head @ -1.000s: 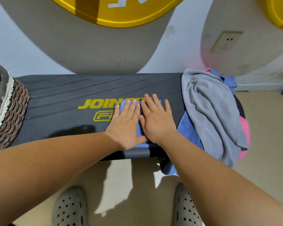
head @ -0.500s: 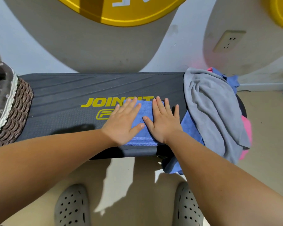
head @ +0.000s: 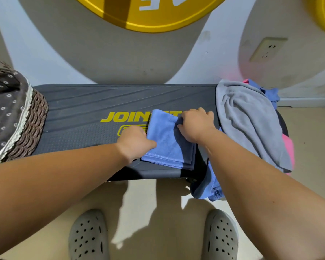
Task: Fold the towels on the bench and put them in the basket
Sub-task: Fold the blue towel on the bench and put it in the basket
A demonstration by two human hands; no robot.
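Note:
A folded blue towel (head: 165,141) lies on the dark bench (head: 83,117) near its front edge. My left hand (head: 134,141) grips the towel's left edge, thumb on top and fingers tucked under it. My right hand (head: 196,124) grips the towel's right edge with curled fingers. A pile of unfolded towels sits at the bench's right end: a grey towel (head: 250,121) on top, pink (head: 287,147) and blue (head: 210,186) ones beneath, the blue hanging over the front. The woven basket (head: 32,124) with dark dotted lining stands at the bench's left end.
A wall with a large yellow disc (head: 148,14) and a power socket (head: 266,49) rises right behind the bench. My two grey perforated clogs (head: 88,237) stand on the beige floor in front.
Both hands lay flat on the folded blue towel, then slid apart. Now they curl round its left and right edges, and the towel's top surface shows.

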